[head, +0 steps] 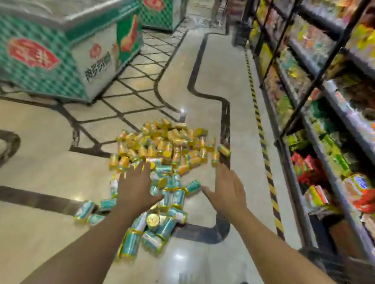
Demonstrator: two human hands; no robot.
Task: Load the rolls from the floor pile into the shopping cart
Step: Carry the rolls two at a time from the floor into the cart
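Seemingly most work remains: the heap of small yellow and teal wrapped rolls (166, 153) lies on the glossy tiled floor (35, 169). The left hand (137, 190) and right hand (230, 192) hover above it, fingers spread, empty

I register the far rolls (169, 144) as orange and yellow; the near rolls (166, 228) as teal and white with gold ends; the floor (42, 170) reads cream with dark curved bands and a dark diamond lattice; the freezer (54, 76) shows a green-and-white check with a red emblem; the floor tape (262, 133) is striped yellow and black.
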